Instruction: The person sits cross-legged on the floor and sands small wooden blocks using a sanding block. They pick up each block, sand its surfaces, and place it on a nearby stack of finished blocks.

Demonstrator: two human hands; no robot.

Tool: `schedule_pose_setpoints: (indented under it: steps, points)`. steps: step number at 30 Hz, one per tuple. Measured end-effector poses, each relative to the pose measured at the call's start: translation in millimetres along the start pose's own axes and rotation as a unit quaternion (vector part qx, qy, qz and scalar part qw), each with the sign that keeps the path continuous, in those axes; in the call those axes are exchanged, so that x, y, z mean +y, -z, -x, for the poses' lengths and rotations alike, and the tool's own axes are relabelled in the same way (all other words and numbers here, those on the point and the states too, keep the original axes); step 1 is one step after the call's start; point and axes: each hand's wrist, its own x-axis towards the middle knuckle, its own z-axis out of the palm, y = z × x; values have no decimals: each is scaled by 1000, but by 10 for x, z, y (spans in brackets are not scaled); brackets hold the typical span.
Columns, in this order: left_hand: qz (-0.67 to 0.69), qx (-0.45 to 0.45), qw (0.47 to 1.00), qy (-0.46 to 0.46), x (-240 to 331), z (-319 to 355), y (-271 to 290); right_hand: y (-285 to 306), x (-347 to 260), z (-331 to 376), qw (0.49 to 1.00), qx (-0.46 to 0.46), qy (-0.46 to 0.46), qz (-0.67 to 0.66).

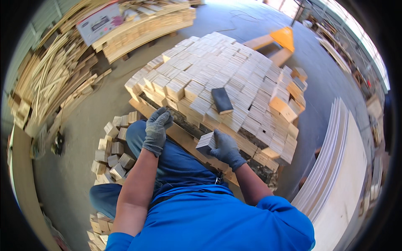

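My right hand (pixel 227 149), in a grey glove, grips a wooden block (pixel 205 143) with a layered, striped face, near the front edge of a big stack of similar blocks (pixel 222 54). My left hand (pixel 159 126), also in a grey glove, hovers above my knee by the stack's left front edge. Its fingers are curled together; what they hold, if anything, is hidden. On top of the stack, beyond my right hand, lies a dark rectangular block (pixel 222 100) with a light brown near edge.
Loose wooden blocks (pixel 113 157) are heaped on the floor left of my legs. A yellow-orange pallet jack (pixel 282 39) stands behind the stack. Large panels (pixel 335 167) lean at right. Timber offcuts (pixel 54 79) and a pile of boards (pixel 146 31) lie far left.
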Motion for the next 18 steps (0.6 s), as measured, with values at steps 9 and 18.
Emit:
schedule_pose_setpoints:
  steps: [9,18]
  points:
    - [129,50,980,-140,1294,-148,1173,163,-523,-899,993,58,38,-95]
    - [47,318,944,-72,1095,626,3748,66,-1263,-2347,991,25,93,-89]
